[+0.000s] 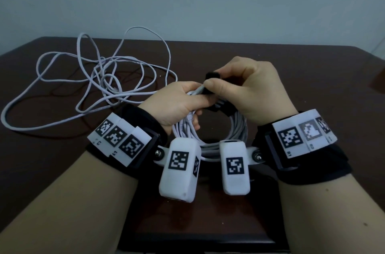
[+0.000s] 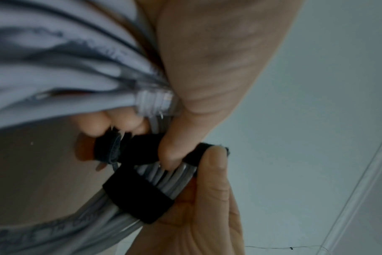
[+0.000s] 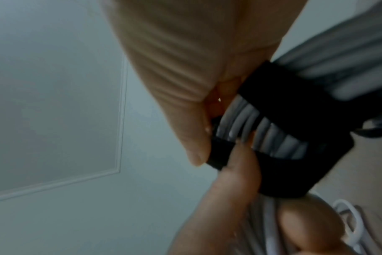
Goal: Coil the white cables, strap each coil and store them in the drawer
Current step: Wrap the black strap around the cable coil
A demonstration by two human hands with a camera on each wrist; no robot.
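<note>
Over the middle of the table I hold a coiled white cable point(image 1: 239, 128) upright between both hands. My left hand point(image 1: 193, 97) grips the top of the coil, fingers curled round the strands. A black strap point(image 2: 140, 198) is wrapped round the bundle there. My right hand point(image 1: 214, 83) pinches the strap's free end point(image 1: 212, 75) between thumb and forefinger, right beside the left thumb. A clear plug point(image 2: 157, 103) of the cable lies against my left palm. A second white cable point(image 1: 93, 79) lies loose and tangled on the table at the left.
The dark brown table point(image 1: 312, 79) runs to a pale wall behind. Its near edge point(image 1: 198, 241) is just below my wrists. The loose cable spreads over the left half of the top, up to the far edge.
</note>
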